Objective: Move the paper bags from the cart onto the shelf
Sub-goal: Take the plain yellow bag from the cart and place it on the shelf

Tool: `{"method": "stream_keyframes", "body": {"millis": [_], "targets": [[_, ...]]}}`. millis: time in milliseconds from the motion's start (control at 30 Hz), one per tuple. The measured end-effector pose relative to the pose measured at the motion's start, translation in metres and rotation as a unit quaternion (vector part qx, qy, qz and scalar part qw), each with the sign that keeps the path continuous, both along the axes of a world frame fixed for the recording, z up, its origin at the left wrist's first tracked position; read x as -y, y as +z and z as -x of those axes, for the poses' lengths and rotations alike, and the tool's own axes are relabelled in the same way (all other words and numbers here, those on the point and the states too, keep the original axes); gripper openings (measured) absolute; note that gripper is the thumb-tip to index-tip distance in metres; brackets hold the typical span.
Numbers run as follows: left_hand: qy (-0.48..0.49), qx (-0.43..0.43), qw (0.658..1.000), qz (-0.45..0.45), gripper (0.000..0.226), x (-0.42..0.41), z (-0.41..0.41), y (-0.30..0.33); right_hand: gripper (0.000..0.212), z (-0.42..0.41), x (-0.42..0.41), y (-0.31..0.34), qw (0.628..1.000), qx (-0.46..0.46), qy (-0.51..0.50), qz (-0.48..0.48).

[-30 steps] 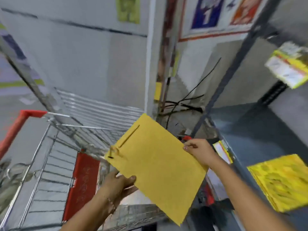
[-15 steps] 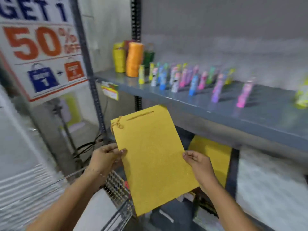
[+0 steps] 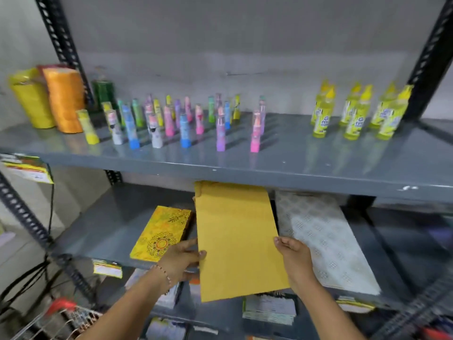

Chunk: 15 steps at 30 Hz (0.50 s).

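A plain yellow paper bag (image 3: 239, 239) lies flat, its top end pushed in under the upper shelf board and its lower end sticking out past the front edge of the grey middle shelf (image 3: 103, 231). My left hand (image 3: 182, 260) grips its left edge. My right hand (image 3: 293, 260) holds its right edge. A patterned yellow bag (image 3: 161, 233) lies on the shelf to its left, a white patterned bag (image 3: 323, 239) to its right. A corner of the wire cart (image 3: 66, 317) with a red handle shows at the bottom left.
The upper shelf (image 3: 294, 163) carries yellow and orange spools (image 3: 49, 101), several small coloured bottles (image 3: 171, 119) and yellow bottles (image 3: 358, 111). Black slotted uprights (image 3: 24, 217) frame the rack. Stacked packets (image 3: 269, 307) lie on the shelf below. Black cables (image 3: 22, 283) hang at left.
I have turned from the cart to face the rack. The yellow bag has gone down from in front of the upper shelf into the middle shelf, between the two patterned bags.
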<state>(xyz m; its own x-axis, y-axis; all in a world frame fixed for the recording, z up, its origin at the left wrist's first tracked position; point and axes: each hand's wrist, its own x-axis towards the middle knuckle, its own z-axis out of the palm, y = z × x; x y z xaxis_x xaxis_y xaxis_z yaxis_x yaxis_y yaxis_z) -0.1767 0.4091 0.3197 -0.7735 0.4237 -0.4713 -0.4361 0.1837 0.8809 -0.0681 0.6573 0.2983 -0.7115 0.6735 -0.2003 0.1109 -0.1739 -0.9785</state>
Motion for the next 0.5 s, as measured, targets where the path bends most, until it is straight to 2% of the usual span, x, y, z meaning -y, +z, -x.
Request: {"method": "stream_keyframes", "body": {"millis": [167, 267, 400, 500], "targets": [[-0.076, 0.021, 0.996, 0.051, 0.060, -0.013, 0.031, -0.002, 0.028, 0.030, -0.005, -0.018, 0.998, 0.022, -0.038, 0.033], [-0.050, 0.001, 0.996, 0.073, 0.078, -0.023, 0.060, -0.008, 0.037, 0.051, -0.007, -0.022, 0.998, 0.067, -0.010, -0.009], [-0.023, -0.035, 0.993, 0.108, 0.064, -0.039, 0.084, -0.015, 0.049, 0.071, -0.009, -0.032, 0.986, 0.136, 0.055, -0.076], [-0.022, -0.049, 0.990, 0.131, 0.048, -0.049, 0.093, -0.023, 0.051, 0.080, -0.012, -0.041, 0.974, 0.180, 0.080, -0.112]]}}
